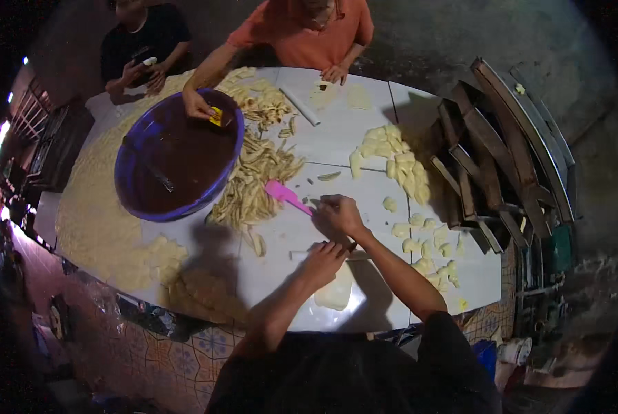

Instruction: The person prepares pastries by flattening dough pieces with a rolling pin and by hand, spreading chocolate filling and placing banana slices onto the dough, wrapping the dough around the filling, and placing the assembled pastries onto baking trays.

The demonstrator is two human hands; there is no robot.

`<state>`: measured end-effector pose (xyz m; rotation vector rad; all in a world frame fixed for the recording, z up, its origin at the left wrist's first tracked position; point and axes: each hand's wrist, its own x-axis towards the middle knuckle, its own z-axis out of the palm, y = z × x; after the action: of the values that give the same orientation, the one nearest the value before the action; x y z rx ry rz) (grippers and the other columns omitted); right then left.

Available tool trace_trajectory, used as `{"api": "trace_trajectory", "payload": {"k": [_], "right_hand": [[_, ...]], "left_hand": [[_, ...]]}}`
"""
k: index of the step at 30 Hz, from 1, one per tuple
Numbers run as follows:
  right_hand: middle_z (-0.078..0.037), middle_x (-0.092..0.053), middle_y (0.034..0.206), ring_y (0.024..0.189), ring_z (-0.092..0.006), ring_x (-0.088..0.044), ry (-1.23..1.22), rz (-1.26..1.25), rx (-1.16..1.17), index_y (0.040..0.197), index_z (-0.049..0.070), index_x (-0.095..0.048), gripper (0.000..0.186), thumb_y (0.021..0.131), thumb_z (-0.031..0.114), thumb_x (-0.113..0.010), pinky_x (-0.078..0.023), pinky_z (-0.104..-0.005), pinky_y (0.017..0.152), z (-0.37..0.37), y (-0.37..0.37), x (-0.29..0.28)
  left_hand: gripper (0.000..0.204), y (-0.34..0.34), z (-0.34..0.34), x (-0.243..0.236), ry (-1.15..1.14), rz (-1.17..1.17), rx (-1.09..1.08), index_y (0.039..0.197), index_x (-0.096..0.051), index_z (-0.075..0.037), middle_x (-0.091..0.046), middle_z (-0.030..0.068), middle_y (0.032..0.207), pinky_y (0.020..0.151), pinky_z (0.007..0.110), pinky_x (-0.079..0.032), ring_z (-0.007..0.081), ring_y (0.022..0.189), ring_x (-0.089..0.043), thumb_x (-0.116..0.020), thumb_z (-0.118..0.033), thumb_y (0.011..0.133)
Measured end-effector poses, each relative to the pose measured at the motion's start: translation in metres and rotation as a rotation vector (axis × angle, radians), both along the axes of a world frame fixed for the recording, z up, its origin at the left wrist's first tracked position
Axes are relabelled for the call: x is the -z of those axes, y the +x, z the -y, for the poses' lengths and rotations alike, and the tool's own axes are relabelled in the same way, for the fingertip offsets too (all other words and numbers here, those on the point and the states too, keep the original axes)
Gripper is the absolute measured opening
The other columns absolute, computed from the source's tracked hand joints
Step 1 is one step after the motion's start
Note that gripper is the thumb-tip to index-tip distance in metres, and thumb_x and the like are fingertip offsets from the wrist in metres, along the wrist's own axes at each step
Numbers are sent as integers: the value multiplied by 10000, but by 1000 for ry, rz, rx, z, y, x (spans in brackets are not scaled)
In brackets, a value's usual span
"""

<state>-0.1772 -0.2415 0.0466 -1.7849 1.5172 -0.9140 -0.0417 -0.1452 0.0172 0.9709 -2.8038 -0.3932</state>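
Note:
My left hand [325, 265] lies across a pale rod [298, 255] on the white tabletop, beside a flat sheet of pale dough [334, 293]. Its fingers are bent and drawn together near a small dark strip [352, 246]; what they pinch is hidden. Just beyond it, my right hand [343, 215] has curled fingers close to small dark bits [310, 201] and the handle end of a pink spatula [288, 196]. Whatever it holds is too small to make out. The spatula's blade rests against a heap of peeled, banana-like strips [253, 172].
A purple basin [124, 183] of brown liquid stands left. Opposite, a person in orange [302, 34] dips a hand with a yellow piece [216, 116] there; another person [146, 41] sits far left. Dough lumps [409, 172] lie right, near stacked metal channels [488, 152]. Another rod [300, 105] lies farther back.

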Motion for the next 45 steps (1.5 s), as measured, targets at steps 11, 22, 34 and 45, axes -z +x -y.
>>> {"api": "trace_trajectory", "payload": {"k": [11, 22, 34, 45], "right_hand": [[-211, -658, 891, 859, -383, -645, -40, -4, -305, 1139, 39, -694, 276, 871, 92, -650, -505, -481, 762, 65, 87, -42], [-220, -726, 886, 845, -379, -723, -289, -852, -1067, 868, 32, -736, 165, 724, 89, -682, -570, -504, 718, 187, 310, -64], [-93, -676, 688, 556, -164, -589, 274, -367, -1369, 945, -15, -726, 291, 723, 29, -543, -482, -359, 526, 176, 263, -155], [-169, -639, 1126, 1023, -324, -657, 69, -551, -676, 1329, 195, -625, 532, 818, 67, -697, -534, -416, 855, -169, -55, -31]], "left_hand": [[662, 114, -108, 46, -296, -271, -835, 1407, -557, -92, -511, 130, 919, 794, 479, -461, 327, 876, -532, -673, -130, 756], [761, 101, -120, 52, 29, -262, -813, 1569, -333, -203, -554, 169, 1147, 899, 553, -499, 392, 1065, -561, -631, -168, 870], [633, 105, -126, 65, -15, -272, -826, 1510, -442, -170, -534, 188, 1084, 821, 506, -489, 376, 1016, -552, -603, -150, 898], [659, 103, -112, 11, 23, -422, -908, 1413, -501, -31, -503, 170, 999, 869, 484, -435, 365, 960, -509, -699, -58, 785]]}}
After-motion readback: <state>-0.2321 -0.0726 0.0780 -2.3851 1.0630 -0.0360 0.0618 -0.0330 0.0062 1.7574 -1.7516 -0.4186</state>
